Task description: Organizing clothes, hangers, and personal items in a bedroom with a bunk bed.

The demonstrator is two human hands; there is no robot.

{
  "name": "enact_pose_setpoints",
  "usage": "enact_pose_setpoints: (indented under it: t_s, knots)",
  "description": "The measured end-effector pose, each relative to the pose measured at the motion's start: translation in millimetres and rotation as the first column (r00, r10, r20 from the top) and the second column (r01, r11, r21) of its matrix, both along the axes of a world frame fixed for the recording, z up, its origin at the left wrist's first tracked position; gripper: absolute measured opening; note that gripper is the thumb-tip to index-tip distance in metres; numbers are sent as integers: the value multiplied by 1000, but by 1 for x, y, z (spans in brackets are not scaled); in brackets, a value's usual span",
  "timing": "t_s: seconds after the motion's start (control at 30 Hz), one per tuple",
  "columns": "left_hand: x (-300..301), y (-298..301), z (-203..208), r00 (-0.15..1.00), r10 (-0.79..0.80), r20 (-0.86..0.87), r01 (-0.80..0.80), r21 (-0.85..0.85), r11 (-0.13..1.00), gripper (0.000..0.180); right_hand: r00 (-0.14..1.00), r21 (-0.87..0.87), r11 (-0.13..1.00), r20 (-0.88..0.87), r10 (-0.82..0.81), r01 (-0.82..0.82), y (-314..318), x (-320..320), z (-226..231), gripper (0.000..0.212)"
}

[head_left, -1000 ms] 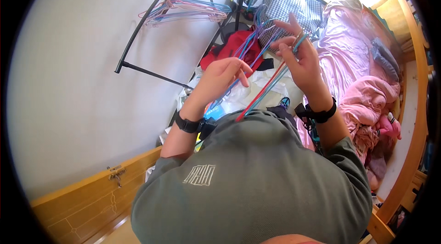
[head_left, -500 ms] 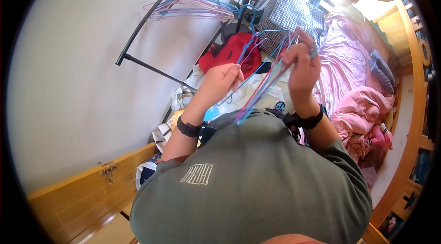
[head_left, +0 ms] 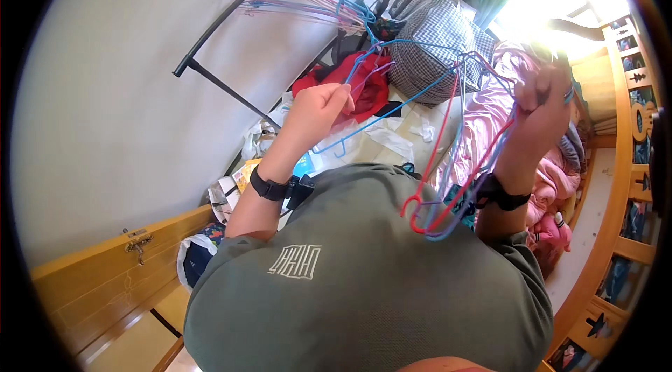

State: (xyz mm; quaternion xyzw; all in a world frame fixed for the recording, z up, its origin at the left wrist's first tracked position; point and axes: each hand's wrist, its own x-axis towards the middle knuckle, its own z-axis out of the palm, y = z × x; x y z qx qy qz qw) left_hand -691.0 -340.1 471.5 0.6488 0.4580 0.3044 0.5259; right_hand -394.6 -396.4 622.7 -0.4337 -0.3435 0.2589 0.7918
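Observation:
My left hand (head_left: 323, 114) is closed in a pinch on a blue wire hanger (head_left: 395, 106), whose long bars stretch across toward the right. A small purple piece of hanger (head_left: 374, 76) shows just beyond those fingers. Over on the right, my right hand (head_left: 540, 102) grips a bunch of hangers; a red hanger (head_left: 439, 135) and several purple and blue ones hang from it, hooks down in front of my shirt. The blue hanger's far end crosses the bunch near its upper corner; whether they are caught together I cannot tell.
A black metal rack (head_left: 227, 25) at the left carries several pink and blue hangers (head_left: 308, 4). Behind lie a red cloth (head_left: 367, 102) and a large checked bag (head_left: 427, 57). Right of them is a bed with pink bedding (head_left: 483, 109) and a wooden rail (head_left: 633, 120).
My hands have moved apart, the right one going farther right with its bunch. The blue hanger now stretches between them, and the red and purple hangers have swung right and spread.

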Motion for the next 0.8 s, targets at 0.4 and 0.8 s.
enact_pose_setpoints:
  t_s: [0.4, 0.8]
  knots:
    - [8, 8, 19, 998, 10, -69, -8, 33, 999, 39, 938, 210, 914, 90, 335, -346, -9, 103, 25, 44]
    - [-16, -5, 74, 903, -404, -147, 429, 243, 870, 25, -27, -635, 466, 608, 793, -616, 83, 72, 17, 46]
